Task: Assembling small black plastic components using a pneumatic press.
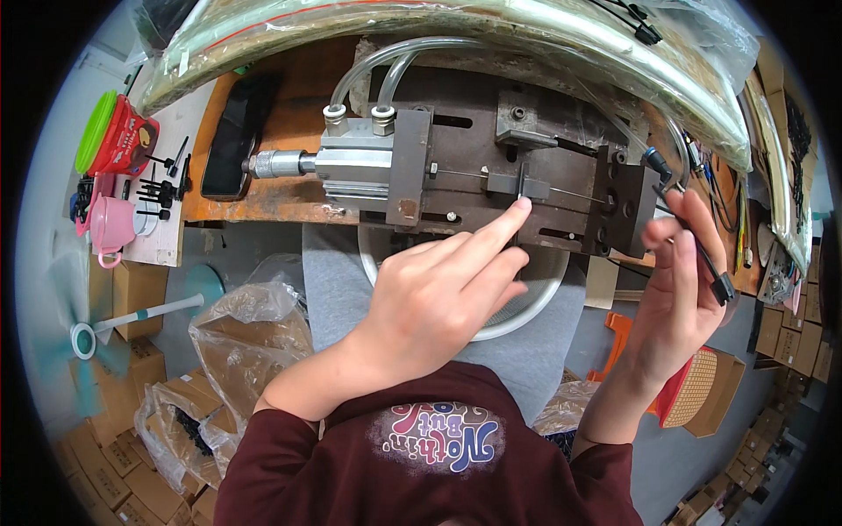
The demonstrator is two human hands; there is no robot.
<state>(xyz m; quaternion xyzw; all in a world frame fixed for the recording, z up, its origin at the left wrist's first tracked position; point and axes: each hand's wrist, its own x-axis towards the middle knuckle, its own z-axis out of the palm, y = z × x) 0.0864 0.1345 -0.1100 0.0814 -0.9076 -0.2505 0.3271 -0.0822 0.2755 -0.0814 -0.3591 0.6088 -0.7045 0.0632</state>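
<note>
My left hand [438, 285] reaches over a dark metal fixture [474, 136]. Its index finger is stretched out, the tip at a small grey block [504, 184] with an upright black piece on it; the other fingers are loosely bent and apart. A thin metal rod [574, 192] runs lengthwise through this area. At the fixture's right end, raised, my right hand [684, 298] pinches a slim black stick-like part [706, 259] with a wider flat end. Close above those fingers is a black-and-blue hose fitting [656, 162].
A silver pneumatic cylinder [351, 171] with clear hoses [386, 57] forms the fixture's left side. Left of it lie a black phone [237, 140], several black parts [158, 193] and a pink cup [112, 221]. Plastic-wrapped material [438, 22] borders the back. A white basin [526, 307] sits below the fixture.
</note>
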